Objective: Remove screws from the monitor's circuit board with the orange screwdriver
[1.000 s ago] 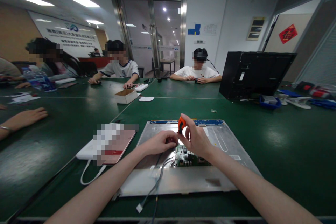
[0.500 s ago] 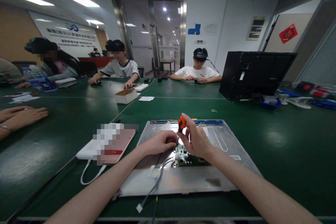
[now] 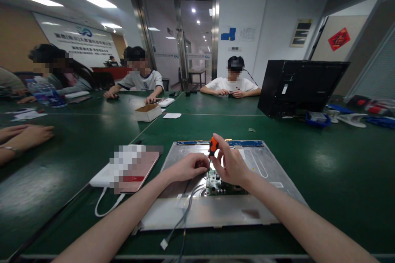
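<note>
My right hand (image 3: 231,165) grips a short orange-and-black screwdriver (image 3: 213,146) by its handle, shaft pointing down. The screwdriver's tip meets the upper left corner of a green circuit board (image 3: 216,185). Beside the shaft, my left hand (image 3: 193,166) has its fingers curled in and pressed together at that corner; what they pinch, if anything, is hidden. The board lies on a silver metal display panel (image 3: 222,213), flat on the table. Grey and black cables (image 3: 187,211) run from the board's left side down over the panel's front edge to a white connector (image 3: 163,244).
Left of the panel lie a white power bank (image 3: 103,174) with a cable and a pinkish phone (image 3: 145,168). A black monitor (image 3: 302,86) stands at back right beside a blue tray (image 3: 317,119). An open box (image 3: 148,112) is further back. Several people sit around the green table (image 3: 339,164).
My hands and the screwdriver stay almost in place. At the far left, another person's hands have drawn back slightly to the left.
</note>
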### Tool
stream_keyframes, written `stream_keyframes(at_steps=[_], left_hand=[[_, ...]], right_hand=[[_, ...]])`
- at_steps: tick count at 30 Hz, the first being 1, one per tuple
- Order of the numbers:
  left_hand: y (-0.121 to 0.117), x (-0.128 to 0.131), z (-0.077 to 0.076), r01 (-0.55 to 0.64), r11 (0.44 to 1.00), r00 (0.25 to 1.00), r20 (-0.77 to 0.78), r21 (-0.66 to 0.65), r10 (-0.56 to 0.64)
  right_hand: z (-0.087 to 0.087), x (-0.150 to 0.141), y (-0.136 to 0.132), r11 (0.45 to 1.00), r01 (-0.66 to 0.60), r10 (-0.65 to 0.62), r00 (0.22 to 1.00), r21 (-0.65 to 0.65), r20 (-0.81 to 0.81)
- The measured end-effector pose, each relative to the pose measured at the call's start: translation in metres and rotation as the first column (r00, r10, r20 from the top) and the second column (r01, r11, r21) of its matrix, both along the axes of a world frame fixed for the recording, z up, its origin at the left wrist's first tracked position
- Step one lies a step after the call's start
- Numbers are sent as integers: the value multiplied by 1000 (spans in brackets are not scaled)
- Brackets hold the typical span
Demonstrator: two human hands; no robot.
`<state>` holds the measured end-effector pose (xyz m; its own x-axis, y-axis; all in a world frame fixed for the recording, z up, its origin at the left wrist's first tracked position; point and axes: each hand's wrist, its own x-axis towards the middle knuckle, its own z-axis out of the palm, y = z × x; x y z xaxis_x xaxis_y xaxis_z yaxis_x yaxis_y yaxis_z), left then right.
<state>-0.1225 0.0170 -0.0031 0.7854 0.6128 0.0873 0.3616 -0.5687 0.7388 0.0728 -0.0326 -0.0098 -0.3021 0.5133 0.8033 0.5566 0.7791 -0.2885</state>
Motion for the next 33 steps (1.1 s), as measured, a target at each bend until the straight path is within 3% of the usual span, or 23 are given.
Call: stream_keyframes(at_steps=[13, 33], left_hand=[[2, 1, -1, 5, 1000, 1000, 0, 15, -6], [1, 0, -3, 1, 1000, 1000, 9, 4, -1]], right_hand=[[4, -1, 1, 990, -8, 5, 1000, 142, 15], [3, 0, 1, 998, -1, 2, 1000, 60, -4]])
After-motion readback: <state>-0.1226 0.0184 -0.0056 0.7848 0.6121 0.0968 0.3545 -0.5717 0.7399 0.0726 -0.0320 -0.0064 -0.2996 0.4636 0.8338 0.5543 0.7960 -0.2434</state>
